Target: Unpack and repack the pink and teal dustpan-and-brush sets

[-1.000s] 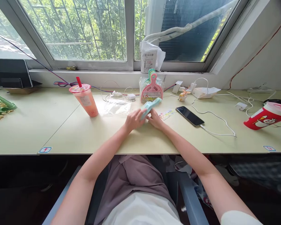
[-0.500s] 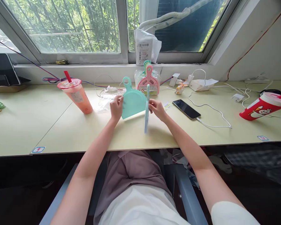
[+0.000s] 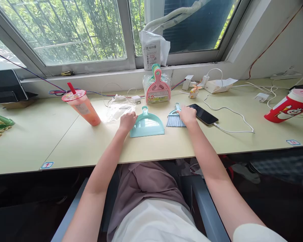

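A mint-green dustpan (image 3: 147, 125) lies flat on the table in front of me, its looped handle pointing toward the window. My left hand (image 3: 128, 121) is closed at the pan's left edge, fingers gripping the rim. To the right lies a small light-blue hand brush (image 3: 176, 120), bristles toward me and handle away. The fingers of my right hand (image 3: 188, 116) are closed on the brush's right side, hiding part of it. Behind them stands a packed stack of dustpan-and-brush sets (image 3: 158, 88), a pink one in front.
A pink drink cup (image 3: 84, 109) with a red straw stands left, near a crumpled clear plastic bag (image 3: 118, 109). Close to my right hand lies a black phone (image 3: 204, 114) on a white charging cable (image 3: 233, 117). A red cup (image 3: 290, 107) is at the far right.
The dustpan has come down from upright to flat on the table. The brush, earlier held on edge beside the pan, has moved right and now lies flat, with a gap between them.
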`<state>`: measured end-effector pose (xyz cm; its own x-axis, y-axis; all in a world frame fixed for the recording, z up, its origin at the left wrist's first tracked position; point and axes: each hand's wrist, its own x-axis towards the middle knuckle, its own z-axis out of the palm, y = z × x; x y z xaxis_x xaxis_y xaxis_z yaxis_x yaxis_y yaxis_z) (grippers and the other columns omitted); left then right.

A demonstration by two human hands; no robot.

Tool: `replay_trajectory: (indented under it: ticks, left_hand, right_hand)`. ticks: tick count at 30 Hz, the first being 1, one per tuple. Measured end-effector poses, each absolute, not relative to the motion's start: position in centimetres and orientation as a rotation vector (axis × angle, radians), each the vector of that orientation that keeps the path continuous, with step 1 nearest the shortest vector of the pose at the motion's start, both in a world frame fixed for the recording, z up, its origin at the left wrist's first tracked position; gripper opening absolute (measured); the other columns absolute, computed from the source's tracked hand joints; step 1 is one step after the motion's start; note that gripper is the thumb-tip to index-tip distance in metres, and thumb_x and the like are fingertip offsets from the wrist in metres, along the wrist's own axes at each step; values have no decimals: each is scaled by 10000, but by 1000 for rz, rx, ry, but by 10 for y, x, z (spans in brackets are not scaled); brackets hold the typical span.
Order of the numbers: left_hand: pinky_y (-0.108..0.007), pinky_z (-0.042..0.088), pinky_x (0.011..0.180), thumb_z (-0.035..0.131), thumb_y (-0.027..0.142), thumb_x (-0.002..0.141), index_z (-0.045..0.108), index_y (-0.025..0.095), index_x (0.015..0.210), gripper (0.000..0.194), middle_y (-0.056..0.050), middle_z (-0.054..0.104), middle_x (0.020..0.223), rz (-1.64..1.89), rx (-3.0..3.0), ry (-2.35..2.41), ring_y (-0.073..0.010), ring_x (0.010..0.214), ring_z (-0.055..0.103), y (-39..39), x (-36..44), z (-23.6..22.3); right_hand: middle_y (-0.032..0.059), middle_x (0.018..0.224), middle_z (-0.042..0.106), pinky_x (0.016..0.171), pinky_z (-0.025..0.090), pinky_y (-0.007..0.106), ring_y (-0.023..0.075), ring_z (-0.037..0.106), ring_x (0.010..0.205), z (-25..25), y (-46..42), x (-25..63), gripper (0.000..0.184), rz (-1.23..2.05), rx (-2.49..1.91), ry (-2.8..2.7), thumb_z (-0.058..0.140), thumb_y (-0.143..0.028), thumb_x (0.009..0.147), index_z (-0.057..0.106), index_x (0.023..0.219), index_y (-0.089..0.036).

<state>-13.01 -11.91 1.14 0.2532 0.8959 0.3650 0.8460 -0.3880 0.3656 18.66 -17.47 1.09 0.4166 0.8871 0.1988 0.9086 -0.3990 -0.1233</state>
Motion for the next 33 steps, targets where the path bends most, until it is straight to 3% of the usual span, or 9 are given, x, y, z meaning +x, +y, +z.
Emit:
replay_trajectory:
  ticks: [3,7,12,15,17,21,25,30,33]
  left_hand:
    - [-353,420,774,575,391,903,632,212,819,206,-94,664,836,798,2442,1738,-291,903,634,-124,-131,21]
    - [-344,418,766,506,410,942,642,220,886,241,-90,680,938,640,2491,1815,-277,960,620,-129,-130,24]
    - [-348,430,760,528,352,937,657,220,835,211,-105,672,1008,504,2591,1767,-292,1097,560,-129,-129,19]
    - [-342,430,730,509,330,948,647,219,803,229,-108,656,1014,644,2545,1761,-290,1121,540,-131,-128,21]
    - [-331,425,722,480,319,961,632,221,843,216,-106,644,1035,864,2461,1782,-280,1112,541,-131,-129,24]
    - [-315,401,701,382,288,993,576,213,988,208,-86,648,924,1194,2175,1747,-233,841,599,-127,-135,31]
    - [-301,398,712,399,257,973,558,208,1048,182,-51,648,813,1190,2090,1533,-207,727,589,-125,-133,29]
    - [-309,436,824,417,454,961,609,206,1040,324,-46,681,945,1028,2109,1168,-211,892,610,-135,-113,17]
    - [-330,454,841,495,484,909,619,196,1050,344,-54,680,987,884,2132,1138,-234,941,605,-140,-107,13]
  right_hand:
    - [259,1083,640,816,446,379,309,636,998,11,-175,195,378,-180,-2425,-1509,452,-340,989,567,1228,-71]
    - [272,1250,551,848,455,388,339,534,1160,10,-176,202,330,-193,-2427,-1528,461,-264,972,630,1162,-55]
    - [260,1192,595,933,402,460,357,491,1190,6,-174,205,255,-187,-2399,-1537,476,-164,934,689,1033,-66]
    - [222,1123,643,961,368,490,336,539,1125,10,-172,207,212,-235,-2183,-1425,500,-211,930,675,986,-105]
    - [167,1041,680,925,405,457,289,606,1002,16,-170,206,197,-135,-1915,-1385,520,-277,928,652,991,-145]
    - [66,869,698,771,495,355,195,648,746,29,-171,184,308,369,-1283,-1452,618,-482,853,620,960,-194]
    - [36,797,690,726,512,321,168,640,710,27,-181,135,428,736,-1023,-1458,682,-591,754,603,918,-204]
    - [57,837,680,779,499,346,203,656,794,11,-186,97,299,406,-1219,-1371,564,-500,871,576,947,-211]
    - [92,914,678,844,477,380,231,634,871,4,-185,97,227,205,-1320,-1455,475,-392,925,580,986,-200]
